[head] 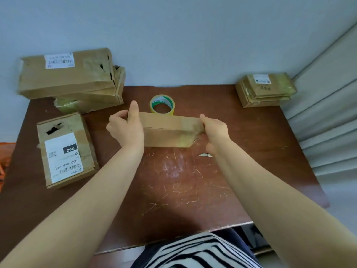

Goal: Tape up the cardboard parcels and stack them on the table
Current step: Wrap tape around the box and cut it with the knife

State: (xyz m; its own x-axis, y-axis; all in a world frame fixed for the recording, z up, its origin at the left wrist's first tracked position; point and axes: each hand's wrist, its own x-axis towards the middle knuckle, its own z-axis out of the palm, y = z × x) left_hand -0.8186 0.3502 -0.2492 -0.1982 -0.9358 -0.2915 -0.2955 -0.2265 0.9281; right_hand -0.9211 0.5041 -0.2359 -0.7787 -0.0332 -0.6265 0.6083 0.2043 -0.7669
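Observation:
A long flat cardboard parcel (166, 130) stands on its edge in the middle of the brown table (193, 190). My left hand (126, 128) grips its left end, thumb over the top edge. My right hand (215, 132) holds its right end, where clear tape covers the corner. Just behind the parcel lies a roll of yellow tape (162, 104), partly hidden by it.
A pile of large parcels (71, 78) fills the back left corner. One labelled parcel (65, 149) lies flat at the left. A small stack of flat parcels (265, 89) sits at the back right. A small white scrap (205, 155) lies near my right wrist.

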